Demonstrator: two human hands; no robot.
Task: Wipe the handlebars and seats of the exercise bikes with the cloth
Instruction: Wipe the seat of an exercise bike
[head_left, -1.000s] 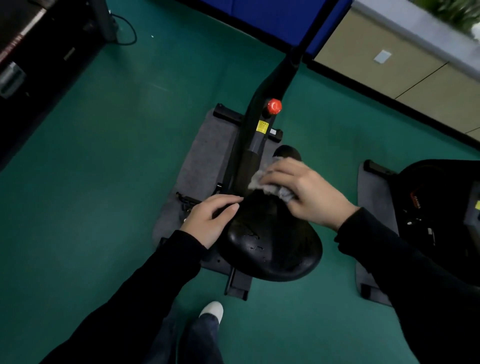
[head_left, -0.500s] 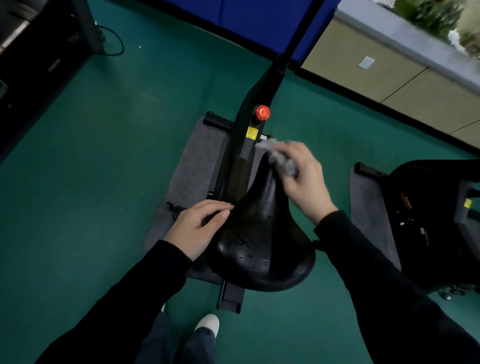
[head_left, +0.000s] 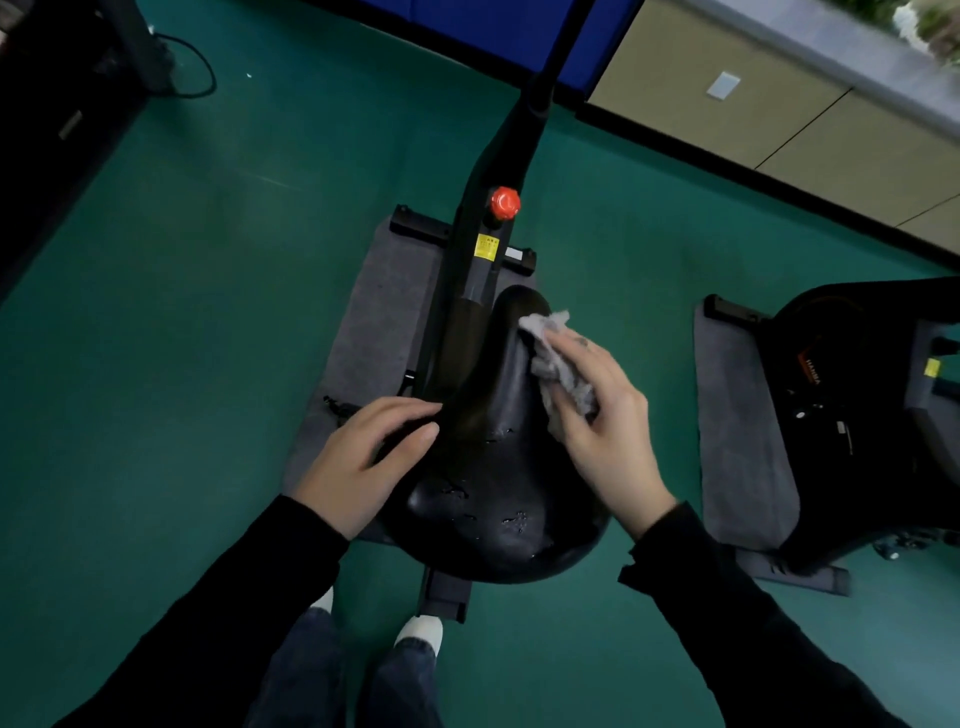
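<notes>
- My head view looks down on a black seat (head_left: 498, 467) of an exercise bike (head_left: 470, 249) standing on a grey mat (head_left: 374, 322) over a green floor (head_left: 156, 312).
- The right hand (head_left: 608, 415) holds a crumpled grey cloth (head_left: 558, 364) against the right flank of the seat's narrow nose. Its fingers (head_left: 587, 358) are clenched round the cloth and the thumb pins it from below.
- The cloth's free end pokes out ahead of the fingertips and lies on the nose, just short of its tip.
- The left hand (head_left: 363, 457) rests on the seat's left edge where the nose widens. Its fingers lie released and nearly straight and grasp nothing, with their tips touching the seat.
- Shiny specks dot the broad rear of the seat. I cannot tell whether they are wet spots or wear.
- Beyond the nose, the bike's dark frame carries a red knob (head_left: 505, 202) and, just below it, a yellow label (head_left: 485, 246).
- A second bike (head_left: 872, 415) stands to the right on its own grey mat (head_left: 737, 415), well apart from the first.
- Both arms wear black sleeves, and a white shoe (head_left: 420, 631) shows on the floor beneath the seat's rear.
- Beige cabinets (head_left: 779, 119) and a blue panel (head_left: 467, 21) line the far side, and a black cable (head_left: 197, 67) loops on the floor at upper left.
</notes>
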